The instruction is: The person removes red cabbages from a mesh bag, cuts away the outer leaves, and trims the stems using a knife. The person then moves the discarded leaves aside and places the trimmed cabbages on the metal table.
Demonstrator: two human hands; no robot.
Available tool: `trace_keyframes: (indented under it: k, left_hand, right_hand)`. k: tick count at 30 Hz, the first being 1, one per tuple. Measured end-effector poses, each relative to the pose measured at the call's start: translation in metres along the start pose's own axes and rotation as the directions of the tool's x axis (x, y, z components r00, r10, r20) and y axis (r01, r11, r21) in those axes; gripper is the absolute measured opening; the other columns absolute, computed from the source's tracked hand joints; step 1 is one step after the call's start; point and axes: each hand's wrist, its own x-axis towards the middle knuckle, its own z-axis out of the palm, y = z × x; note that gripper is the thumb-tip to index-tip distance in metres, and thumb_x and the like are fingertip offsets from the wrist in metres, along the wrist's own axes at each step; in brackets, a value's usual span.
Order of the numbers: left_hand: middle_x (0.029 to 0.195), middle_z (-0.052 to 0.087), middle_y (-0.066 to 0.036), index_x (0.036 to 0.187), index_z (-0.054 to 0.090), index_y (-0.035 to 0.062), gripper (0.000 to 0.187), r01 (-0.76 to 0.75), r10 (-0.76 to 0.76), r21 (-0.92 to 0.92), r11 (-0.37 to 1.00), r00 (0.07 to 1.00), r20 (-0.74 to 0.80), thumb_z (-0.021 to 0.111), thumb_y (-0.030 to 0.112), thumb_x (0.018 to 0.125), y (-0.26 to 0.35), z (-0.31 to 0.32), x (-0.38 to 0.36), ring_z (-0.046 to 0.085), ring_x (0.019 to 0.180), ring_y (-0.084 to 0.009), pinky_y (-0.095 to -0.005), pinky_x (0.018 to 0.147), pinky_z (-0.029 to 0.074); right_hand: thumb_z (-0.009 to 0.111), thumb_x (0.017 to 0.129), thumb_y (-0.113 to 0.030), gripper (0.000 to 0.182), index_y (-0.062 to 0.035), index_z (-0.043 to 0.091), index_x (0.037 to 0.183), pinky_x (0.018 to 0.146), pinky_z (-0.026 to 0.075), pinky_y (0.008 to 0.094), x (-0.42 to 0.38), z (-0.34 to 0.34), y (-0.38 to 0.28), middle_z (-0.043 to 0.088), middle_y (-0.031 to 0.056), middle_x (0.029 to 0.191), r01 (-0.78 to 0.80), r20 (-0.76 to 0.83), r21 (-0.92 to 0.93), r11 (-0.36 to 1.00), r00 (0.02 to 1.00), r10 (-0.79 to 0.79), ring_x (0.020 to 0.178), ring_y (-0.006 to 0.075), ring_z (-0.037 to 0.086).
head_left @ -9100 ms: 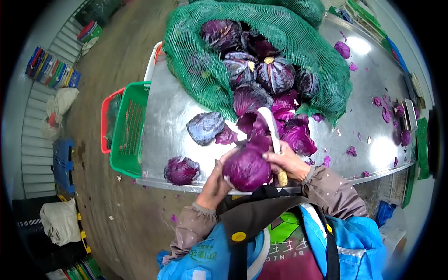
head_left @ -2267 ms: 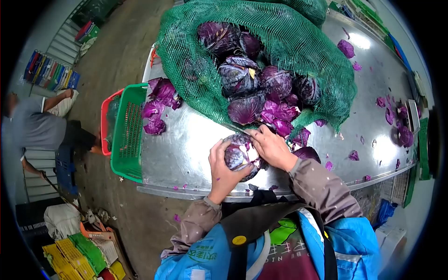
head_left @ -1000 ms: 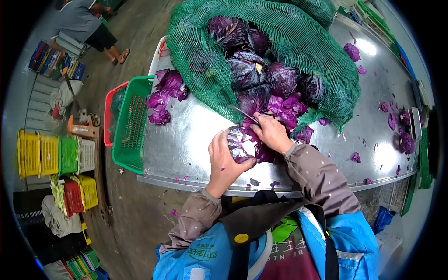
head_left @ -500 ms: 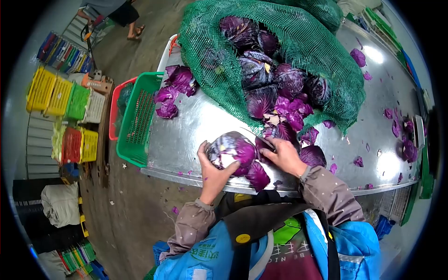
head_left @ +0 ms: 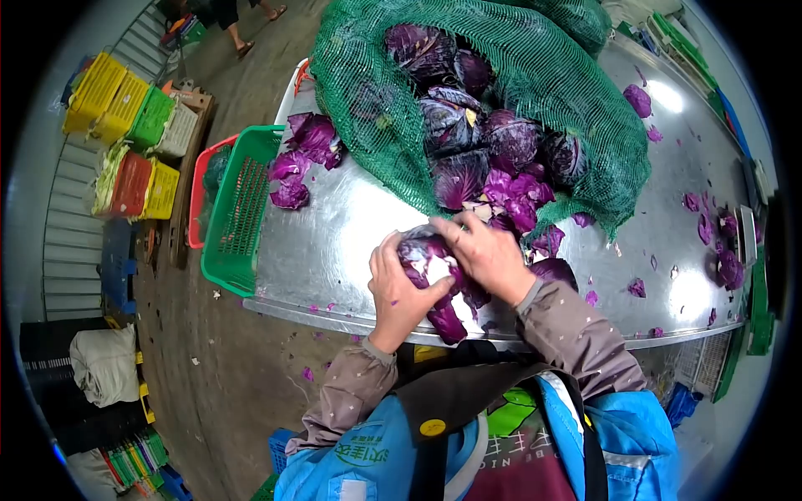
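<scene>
My left fingers (head_left: 387, 255) curl around the red cabbage (head_left: 435, 265) from its left; my right fingers (head_left: 458, 240) bend over its upper right, grip unclear.

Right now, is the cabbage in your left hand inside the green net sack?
No, the left hand holds the cabbage in plain view at the metal table, outside the green net sack.

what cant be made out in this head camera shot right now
All in the head view:
- What the right hand grips, if anything: hidden by the back of that hand.
- The underside of the cabbage being held: hidden by its own bulk and the left hand.
- How many cabbages fill the green mesh sack: covered by dense netting.
- Another person's upper body: cut off by the top edge.
</scene>
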Motion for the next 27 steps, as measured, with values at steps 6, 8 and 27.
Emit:
trace_keyframes:
  k: [6, 8, 27]
  left_hand:
    - [0.131, 0.041, -0.021, 0.132, 0.035, -0.0034, 0.092, -0.084, 0.110, -0.154, 0.984, 0.979, 0.169, 0.083, 0.025, 0.059, -0.023, -0.017, 0.013, 0.042, 0.121, -0.0340, -0.0414, 0.103, 0.034]
    - [0.136, 0.039, -0.019, 0.135, 0.034, -0.0009, 0.093, -0.058, 0.115, -0.240, 0.969, 0.966, 0.229, 0.083, 0.023, 0.060, -0.039, -0.031, 0.013, 0.040, 0.125, -0.0310, -0.0393, 0.105, 0.033]
    - [0.131, 0.037, -0.022, 0.136, 0.030, -0.0003, 0.099, -0.111, 0.114, -0.033, 0.993, 0.986, 0.118, 0.082, 0.027, 0.056, -0.015, -0.009, 0.010, 0.038, 0.122, -0.0377, -0.0460, 0.102, 0.034]
  right_hand:
    - [0.062, 0.084, -0.027, 0.032, -0.0146, 0.052, 0.112, 0.062, 0.048, 0.0446, 0.014, 0.011, 0.016, 0.060, 0.0128, 0.087, -0.032, 0.030, 0.247, 0.969, 0.999, 0.026, 0.079, 0.0339, 0.062]
    - [0.062, 0.082, -0.015, 0.029, -0.0104, 0.051, 0.110, 0.061, 0.047, 0.0459, 0.022, 0.026, 0.023, 0.062, 0.0165, 0.080, -0.084, -0.023, 0.252, 0.964, 0.995, 0.092, 0.075, 0.0373, 0.060]
    - [0.056, 0.089, -0.021, 0.041, -0.0236, 0.050, 0.129, 0.064, 0.053, 0.0431, 0.005, -0.020, -0.005, 0.051, 0.0181, 0.112, -0.111, 0.080, 0.253, 0.961, 0.992, 0.093, 0.078, 0.0340, 0.063]
